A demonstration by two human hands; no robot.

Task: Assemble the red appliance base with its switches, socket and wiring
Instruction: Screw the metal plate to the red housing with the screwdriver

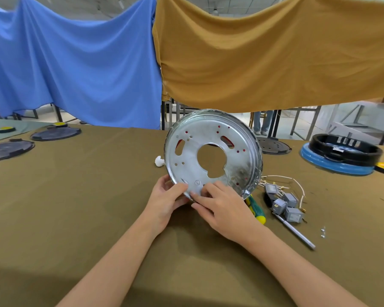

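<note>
Two hands, left hand [167,197] and right hand [222,207], pinched the round silver metal base plate [191,151] upright by its lower rim. Grey box-shaped switches [283,203] lay right of the right hand, apparently wired.

My worktop [75,196] has a brown cloth on it. Far away hang a blue sheet [75,63] on the left and a yellow-brown sheet [275,58] on the right, side by side. On the far left lie two dark round lids [9,149], and behind them are small yellow and black rolls [6,129]. A little white ball [159,161] sits in the middle of the worktop. On the far right a black ring [344,149] rests on a blue round thing [333,167]. Another dark round lid [273,146] lies to its left. Under the sheets I can see somebody's legs [262,122] and some table legs.
</note>
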